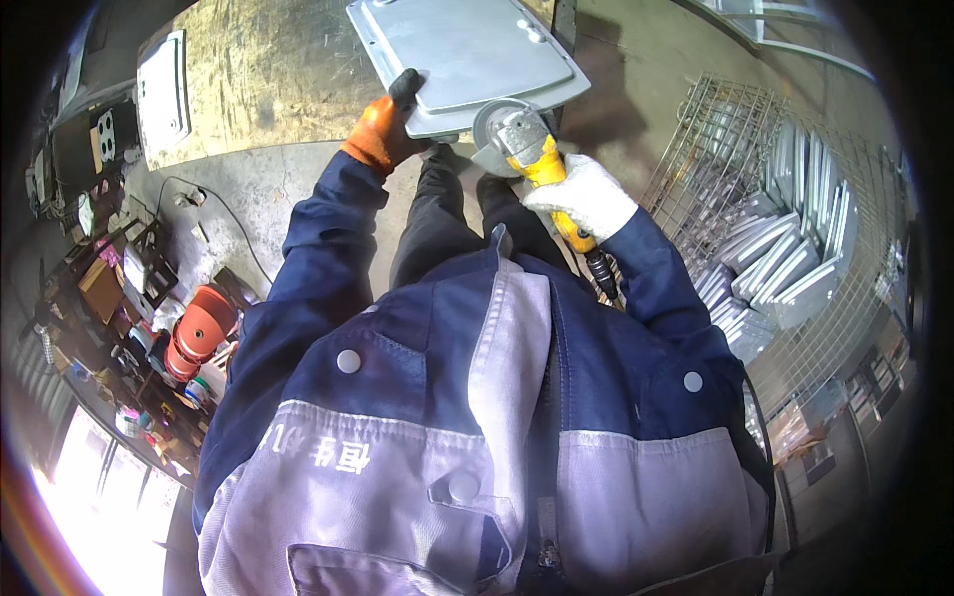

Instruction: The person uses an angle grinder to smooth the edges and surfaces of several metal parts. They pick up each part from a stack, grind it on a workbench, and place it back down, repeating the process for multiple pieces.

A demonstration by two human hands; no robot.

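Observation:
A grey metal panel [477, 60] with rounded corners and a raised middle lies partly on the worn workbench, its near edge toward me. My left hand [383, 127], in an orange and black glove, grips the panel's near left corner. In a white glove, my right hand [588, 197] is closed round the body of a yellow angle grinder [545, 164]. The grinder's disc [497, 124] is at the panel's near edge; whether it touches cannot be made out. A dark cord runs from the grinder's rear end.
Another light panel [164, 87] lies at the left of the workbench [258, 70]. To the right stands a wire mesh cage [686, 149] with many stacked metal panels [785, 248]. Orange-red buckets [202, 328] and clutter fill the left side. A black cable [234, 219] lies on the floor.

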